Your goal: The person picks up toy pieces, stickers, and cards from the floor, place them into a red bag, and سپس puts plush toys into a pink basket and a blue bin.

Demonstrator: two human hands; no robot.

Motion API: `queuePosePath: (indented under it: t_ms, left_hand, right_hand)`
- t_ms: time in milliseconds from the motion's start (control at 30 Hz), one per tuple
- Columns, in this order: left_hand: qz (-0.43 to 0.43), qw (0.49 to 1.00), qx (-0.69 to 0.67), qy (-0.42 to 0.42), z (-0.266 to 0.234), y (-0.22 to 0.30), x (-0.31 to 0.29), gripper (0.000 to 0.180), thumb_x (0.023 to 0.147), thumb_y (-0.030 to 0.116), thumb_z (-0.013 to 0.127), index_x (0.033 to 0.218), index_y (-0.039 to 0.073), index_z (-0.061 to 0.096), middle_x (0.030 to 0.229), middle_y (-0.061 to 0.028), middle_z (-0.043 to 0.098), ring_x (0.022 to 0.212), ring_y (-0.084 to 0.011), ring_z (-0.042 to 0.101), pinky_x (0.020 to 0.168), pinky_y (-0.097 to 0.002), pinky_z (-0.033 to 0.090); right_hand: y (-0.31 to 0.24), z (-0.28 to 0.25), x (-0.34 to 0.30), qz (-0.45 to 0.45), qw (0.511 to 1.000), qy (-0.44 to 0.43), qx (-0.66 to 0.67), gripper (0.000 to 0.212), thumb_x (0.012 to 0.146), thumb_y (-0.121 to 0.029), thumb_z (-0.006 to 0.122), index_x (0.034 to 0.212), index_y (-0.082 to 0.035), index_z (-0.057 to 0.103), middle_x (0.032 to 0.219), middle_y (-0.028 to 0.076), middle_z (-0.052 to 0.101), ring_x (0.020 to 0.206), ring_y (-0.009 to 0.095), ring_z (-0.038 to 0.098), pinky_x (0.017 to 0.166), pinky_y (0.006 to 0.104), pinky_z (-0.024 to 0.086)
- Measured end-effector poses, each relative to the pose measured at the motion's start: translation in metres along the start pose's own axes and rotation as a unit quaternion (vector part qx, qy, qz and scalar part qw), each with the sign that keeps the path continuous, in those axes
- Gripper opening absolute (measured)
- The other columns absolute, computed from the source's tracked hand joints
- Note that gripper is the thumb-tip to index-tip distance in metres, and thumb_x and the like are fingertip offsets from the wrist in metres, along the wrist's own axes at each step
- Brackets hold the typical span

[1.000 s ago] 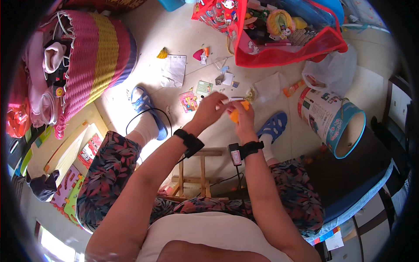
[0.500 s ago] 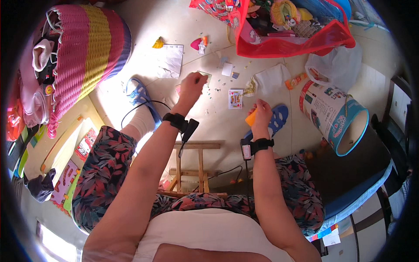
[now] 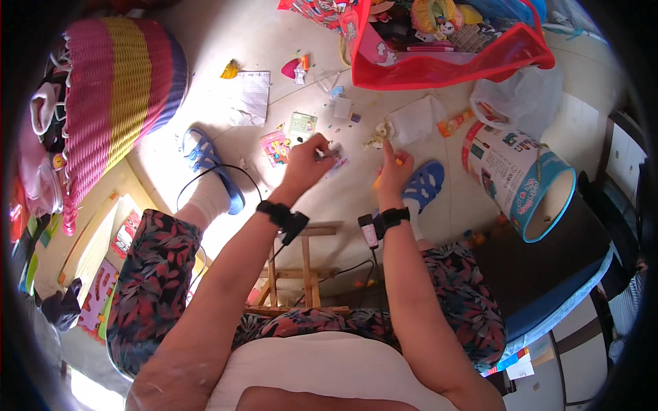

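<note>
My left hand is closed in a pinch above the floor, around the edge of a playing card that is tilted and blurred. My right hand is curled around a small orange object, mostly hidden by the fingers, while its index finger stretches forward. Beyond that fingertip lies a crumpled yellowish scrap. Close to my left hand lie a pale green card and a pink picture card. A white square piece and several tiny bits lie farther off.
A lined paper sheet lies at far left, near a striped woven basket. A red-edged toy bag is at the back. On the right are a plastic bag and a tipped cardboard tub. A wooden stool stands between my legs.
My left hand has moved right and down and picked the playing card up off the floor. My right hand has shifted left, and its index finger now extends. The whole view has shifted slightly.
</note>
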State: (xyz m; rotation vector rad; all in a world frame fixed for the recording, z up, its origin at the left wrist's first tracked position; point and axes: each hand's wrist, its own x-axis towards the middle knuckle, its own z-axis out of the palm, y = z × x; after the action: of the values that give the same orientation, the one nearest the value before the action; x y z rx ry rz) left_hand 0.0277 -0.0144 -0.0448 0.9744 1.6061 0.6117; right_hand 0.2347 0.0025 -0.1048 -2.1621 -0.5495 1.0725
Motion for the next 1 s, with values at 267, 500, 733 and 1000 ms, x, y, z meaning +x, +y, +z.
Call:
queuePosePath:
  t_ms: [267, 500, 733, 1000]
  left_hand:
    - [-0.16, 0.946, -0.275, 0.068, -0.089, -0.05, -0.021, 0.023, 0.075, 0.007, 0.067, 0.095, 0.0, 0.058, 0.081, -0.007, 0.065, 0.068, -0.011, 0.06, 0.061, -0.023, 0.048]
    - [-0.033, 0.984, 0.175, 0.011, -0.075, -0.023, 0.02, 0.032, 0.075, 0.006, 0.068, 0.103, 0.004, 0.053, 0.086, -0.0155, 0.063, 0.078, -0.0271, 0.064, 0.064, -0.0359, 0.05]
    - [0.096, 0.949, 0.292, 0.073, -0.066, -0.045, 0.039, 0.025, 0.074, 0.004, 0.068, 0.093, 0.002, 0.051, 0.085, -0.0158, 0.063, 0.081, -0.0373, 0.061, 0.068, -0.0421, 0.049]
    - [-0.155, 0.951, -0.265, 0.05, -0.085, -0.003, -0.008, 0.024, 0.086, 0.018, 0.067, 0.093, -0.004, 0.065, 0.079, -0.0043, 0.067, 0.067, -0.0075, 0.061, 0.057, -0.0253, 0.047]
  right_hand:
    - [-0.037, 0.001, -0.011, 0.016, 0.978, -0.171, 0.123, 0.01, 0.079, -0.002, 0.063, 0.078, -0.006, 0.055, 0.074, 0.001, 0.058, 0.057, 0.01, 0.052, 0.05, 0.0246, 0.044]
    - [-0.045, -0.011, -0.021, -0.184, 0.91, -0.195, -0.317, 0.012, 0.072, -0.009, 0.065, 0.074, -0.003, 0.054, 0.069, 0.008, 0.058, 0.065, 0.023, 0.058, 0.062, 0.0344, 0.046]
    - [-0.022, 0.008, -0.038, -0.249, 0.922, -0.167, -0.243, 0.024, 0.068, -0.009, 0.069, 0.089, -0.003, 0.059, 0.082, 0.008, 0.062, 0.074, 0.024, 0.059, 0.068, 0.0341, 0.048]
    - [-0.086, 0.026, -0.086, 0.123, 0.889, -0.441, 0.018, 0.021, 0.083, -0.019, 0.07, 0.09, -0.001, 0.062, 0.072, 0.002, 0.06, 0.047, 0.012, 0.052, 0.047, 0.0255, 0.043]
